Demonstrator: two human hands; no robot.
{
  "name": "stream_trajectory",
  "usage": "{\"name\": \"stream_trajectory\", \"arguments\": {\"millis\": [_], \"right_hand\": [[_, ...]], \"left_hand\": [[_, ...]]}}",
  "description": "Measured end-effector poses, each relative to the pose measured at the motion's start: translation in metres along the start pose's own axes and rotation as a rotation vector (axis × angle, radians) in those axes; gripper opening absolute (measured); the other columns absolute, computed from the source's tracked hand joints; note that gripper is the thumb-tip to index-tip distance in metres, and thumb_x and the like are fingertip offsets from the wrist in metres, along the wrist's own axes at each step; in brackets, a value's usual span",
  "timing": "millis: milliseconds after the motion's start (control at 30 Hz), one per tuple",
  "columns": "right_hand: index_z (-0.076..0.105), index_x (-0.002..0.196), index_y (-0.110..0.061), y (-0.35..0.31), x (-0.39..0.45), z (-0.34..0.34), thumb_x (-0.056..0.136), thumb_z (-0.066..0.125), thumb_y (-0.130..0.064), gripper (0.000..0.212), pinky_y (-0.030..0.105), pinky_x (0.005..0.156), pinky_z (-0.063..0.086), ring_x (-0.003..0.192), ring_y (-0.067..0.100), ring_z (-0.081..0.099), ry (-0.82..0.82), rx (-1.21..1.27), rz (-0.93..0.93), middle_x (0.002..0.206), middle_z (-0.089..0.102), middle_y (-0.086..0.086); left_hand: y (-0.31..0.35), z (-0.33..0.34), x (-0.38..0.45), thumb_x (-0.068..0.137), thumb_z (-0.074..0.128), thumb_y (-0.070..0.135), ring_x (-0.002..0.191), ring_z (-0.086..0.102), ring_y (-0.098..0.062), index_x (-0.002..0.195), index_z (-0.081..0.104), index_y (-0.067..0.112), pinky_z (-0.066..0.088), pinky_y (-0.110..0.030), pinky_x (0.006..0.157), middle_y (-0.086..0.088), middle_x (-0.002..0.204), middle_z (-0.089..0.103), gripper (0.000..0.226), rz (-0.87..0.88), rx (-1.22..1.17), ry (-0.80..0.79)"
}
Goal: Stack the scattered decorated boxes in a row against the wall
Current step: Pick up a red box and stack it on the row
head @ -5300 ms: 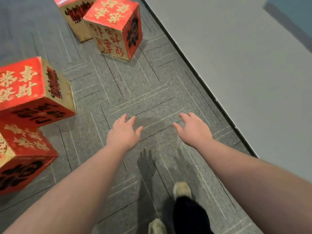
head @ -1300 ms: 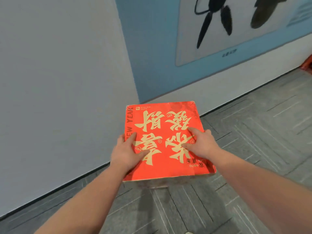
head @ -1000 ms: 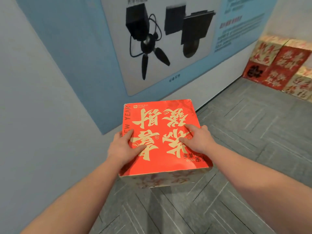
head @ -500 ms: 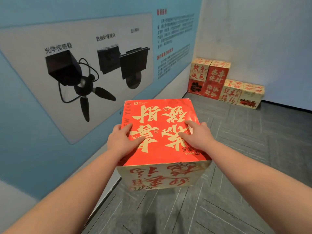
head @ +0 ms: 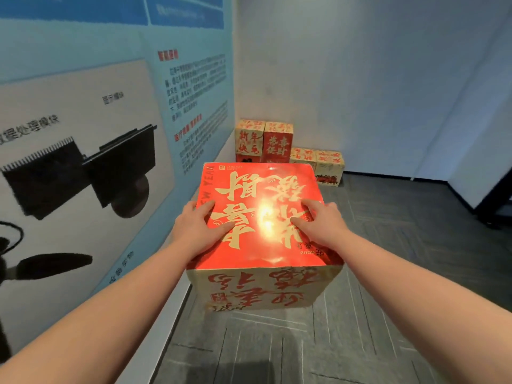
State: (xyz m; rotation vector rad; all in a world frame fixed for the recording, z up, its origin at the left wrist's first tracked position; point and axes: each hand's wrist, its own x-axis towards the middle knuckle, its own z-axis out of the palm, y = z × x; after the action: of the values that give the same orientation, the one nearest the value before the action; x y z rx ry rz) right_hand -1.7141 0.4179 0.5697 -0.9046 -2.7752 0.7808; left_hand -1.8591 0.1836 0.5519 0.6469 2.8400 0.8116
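Observation:
I carry a red and gold decorated box [head: 263, 217] in front of me, above the grey carpet. My left hand [head: 194, 228] grips its top left edge, thumb and forefinger lying on the red top. My right hand [head: 321, 225] grips the top right edge the same way. Ahead, in the corner, a row of similar boxes [head: 278, 141] stands against the far wall. The two columns on the left are two boxes high. Two single boxes [head: 329, 164] stand to their right.
A blue poster wall [head: 110, 120] with device pictures runs close along my left. The white far wall [head: 360, 79] meets it at the corner. A dark panel edge [head: 487, 195] shows at the right. Grey carpet [head: 388, 245] lies between me and the row.
Five seconds ago my hands were empty over the floor among scattered boxes. Since then they took hold of this box, and I have turned and moved along the wall toward the corner row.

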Motion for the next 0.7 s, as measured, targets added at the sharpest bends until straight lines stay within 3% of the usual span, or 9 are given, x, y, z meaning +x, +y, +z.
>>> {"name": "stream_trajectory", "arguments": {"millis": [400, 700], "right_hand": [[0.041, 0.142, -0.033, 0.041, 0.213, -0.022, 0.086, 0.059, -0.053, 0.062, 0.044, 0.108, 0.036, 0.125, 0.035, 0.042, 0.034, 0.089, 0.079, 0.133, 0.038, 0.015], [0.041, 0.141, -0.031, 0.067, 0.379, -0.049, 0.086, 0.06, -0.053, 0.062, 0.043, 0.105, 0.037, 0.127, 0.035, 0.041, 0.041, 0.105, 0.108, 0.136, 0.037, 0.015]], "left_hand": [[0.079, 0.033, 0.205, 0.076, 0.064, 0.063, 0.132, 0.038, -0.026, 0.143, 0.037, 0.034, 0.035, -0.04, 0.107, -0.004, 0.147, 0.031, 0.078, 0.055, 0.024, 0.004], [0.14, 0.062, 0.366, 0.075, 0.06, 0.069, 0.135, 0.036, -0.025, 0.145, 0.034, 0.035, 0.036, -0.041, 0.106, -0.003, 0.151, 0.028, 0.082, 0.063, 0.064, -0.023]]}}
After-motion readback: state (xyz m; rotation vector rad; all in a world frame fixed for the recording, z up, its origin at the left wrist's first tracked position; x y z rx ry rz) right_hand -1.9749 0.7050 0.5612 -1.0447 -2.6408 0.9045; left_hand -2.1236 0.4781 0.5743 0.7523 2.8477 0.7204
